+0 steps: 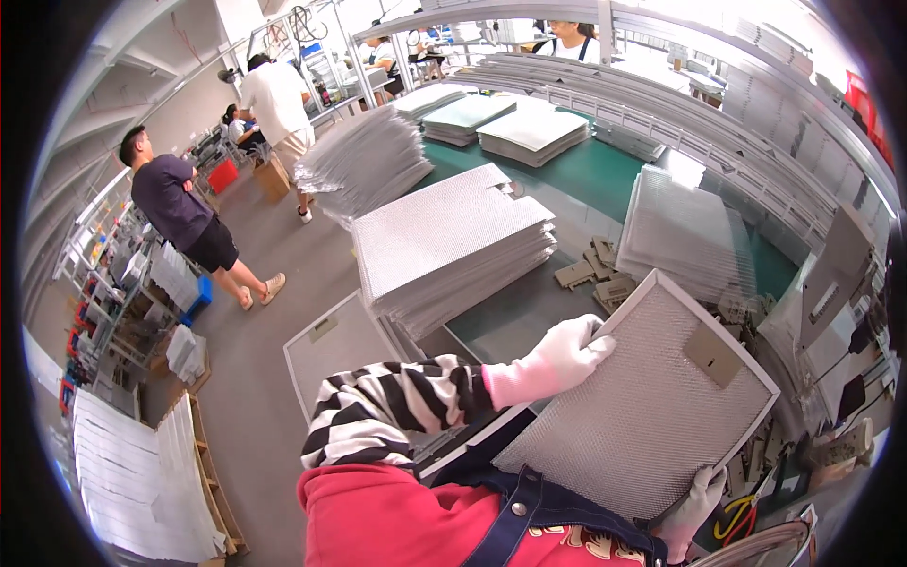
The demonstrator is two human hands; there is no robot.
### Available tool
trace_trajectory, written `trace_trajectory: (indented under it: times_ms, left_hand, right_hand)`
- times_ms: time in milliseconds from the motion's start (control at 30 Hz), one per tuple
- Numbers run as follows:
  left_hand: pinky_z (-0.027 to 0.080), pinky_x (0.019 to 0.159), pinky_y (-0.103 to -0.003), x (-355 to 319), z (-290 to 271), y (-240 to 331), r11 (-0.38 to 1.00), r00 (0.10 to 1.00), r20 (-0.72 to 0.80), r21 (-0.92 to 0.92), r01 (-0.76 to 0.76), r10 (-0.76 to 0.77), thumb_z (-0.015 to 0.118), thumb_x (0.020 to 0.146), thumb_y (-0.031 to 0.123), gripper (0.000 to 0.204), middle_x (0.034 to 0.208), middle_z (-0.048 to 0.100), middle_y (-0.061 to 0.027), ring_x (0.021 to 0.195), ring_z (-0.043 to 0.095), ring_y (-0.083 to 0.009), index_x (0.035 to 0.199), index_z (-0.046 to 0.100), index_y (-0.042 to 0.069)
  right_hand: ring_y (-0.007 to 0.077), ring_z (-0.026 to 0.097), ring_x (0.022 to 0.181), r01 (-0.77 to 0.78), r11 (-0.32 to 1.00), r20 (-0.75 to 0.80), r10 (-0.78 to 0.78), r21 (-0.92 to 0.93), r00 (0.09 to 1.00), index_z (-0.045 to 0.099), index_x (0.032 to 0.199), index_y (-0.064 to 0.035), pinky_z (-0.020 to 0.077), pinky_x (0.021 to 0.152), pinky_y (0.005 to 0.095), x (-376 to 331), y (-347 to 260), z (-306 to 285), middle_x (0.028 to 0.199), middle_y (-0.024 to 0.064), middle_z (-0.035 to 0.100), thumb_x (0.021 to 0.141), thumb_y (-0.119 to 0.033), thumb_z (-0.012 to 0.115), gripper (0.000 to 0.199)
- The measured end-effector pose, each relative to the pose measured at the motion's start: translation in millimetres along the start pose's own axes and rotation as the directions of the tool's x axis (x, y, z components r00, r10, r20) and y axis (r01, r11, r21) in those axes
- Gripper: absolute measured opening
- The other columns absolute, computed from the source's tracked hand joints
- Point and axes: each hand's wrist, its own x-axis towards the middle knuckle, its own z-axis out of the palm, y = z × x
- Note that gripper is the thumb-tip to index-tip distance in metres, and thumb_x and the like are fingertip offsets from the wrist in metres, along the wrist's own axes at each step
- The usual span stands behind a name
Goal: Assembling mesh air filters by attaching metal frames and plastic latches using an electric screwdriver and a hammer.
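A framed metal mesh filter panel [628, 406] is held tilted in front of my body. Its silver rim runs along the top and right sides, and a flat beige plate [713, 355] sits near its upper right corner. My left hand [565, 363], in a white glove with a pink cuff, has its fingers closed on the upper left edge. Lower down, my right hand [697, 501], also gloved, grips the bottom right edge; part of it is hidden behind the panel. Beyond the panel, several beige latch-like pieces [597, 268] lie on the bench.
A tall stack of mesh sheets [444, 241] stands on the green bench [586, 180], with another mesh stack [675, 227] to the right. A similar framed panel [331, 345] is at left. Yellow-and-red-handled tools [739, 518] lie by my right hand. A person [179, 203] stands in the aisle.
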Motion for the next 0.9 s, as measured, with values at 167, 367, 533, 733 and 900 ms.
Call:
trace_trajectory:
  times_ms: [167,367,533,733,900]
  left_hand:
    - [0.045,0.074,-0.030,-4,-7,-4,0.997,0.998,0.047,0.068,-0.033,0.029,0.051,0.089,0.026,0.034,0.083,0.061,-0.0099,0.079,0.055,-0.0128,0.100,0.054,-0.006]
    - [0.045,0.075,-0.040,-17,7,-35,0.995,1.000,-0.012,0.101,-0.022,0.024,0.048,0.090,0.029,0.033,0.086,0.059,-0.0236,0.084,0.058,-0.0381,0.098,0.052,-0.002]
    - [0.045,0.077,-0.039,-46,8,-58,0.996,0.996,0.084,0.088,-0.016,0.009,0.049,0.090,0.026,0.031,0.087,0.059,-0.0238,0.087,0.059,-0.0378,0.099,0.052,-0.003]
    - [0.046,0.075,-0.038,-72,3,-64,0.995,0.996,0.038,0.064,0.076,-0.078,0.050,0.089,0.027,0.032,0.084,0.060,-0.0214,0.082,0.060,-0.0320,0.099,0.053,-0.003]
    - [0.046,0.076,-0.034,-94,20,-91,0.997,0.999,-0.048,-0.075,-0.012,0.008,0.050,0.090,0.023,0.028,0.084,0.061,-0.0171,0.081,0.060,-0.0259,0.101,0.054,-0.002]
  right_hand:
    - [0.0153,0.050,0.083,-0.017,0.999,0.063,0.020,-0.037,0.998,0.044,0.111,0.0032,0.0409,0.077,0.0283,2,2,-8,0.098,0.0085,0.053,0.095,-0.025,0.045,0.032]
    - [0.0154,0.050,0.083,-0.058,0.996,0.034,0.056,0.073,0.998,0.043,0.112,0.0044,0.0416,0.078,0.0280,6,8,-1,0.098,0.0084,0.053,0.094,-0.017,0.049,0.029]
    - [0.0134,0.048,0.084,-0.047,0.995,0.007,0.046,0.083,0.999,0.044,0.111,0.0033,0.0403,0.079,0.0266,2,8,-1,0.097,0.0061,0.052,0.093,-0.014,0.048,0.025]
    - [0.0114,0.047,0.084,-0.005,0.997,0.005,0.005,0.074,1.000,0.047,0.109,0.0028,0.0386,0.078,0.0243,-2,9,-5,0.095,0.0044,0.052,0.093,-0.014,0.047,0.023]
    - [0.0116,0.049,0.083,0.016,0.998,0.039,-0.018,0.059,0.999,0.046,0.111,0.0019,0.0409,0.077,0.0248,-3,14,-7,0.097,0.0046,0.054,0.094,-0.016,0.047,0.025]
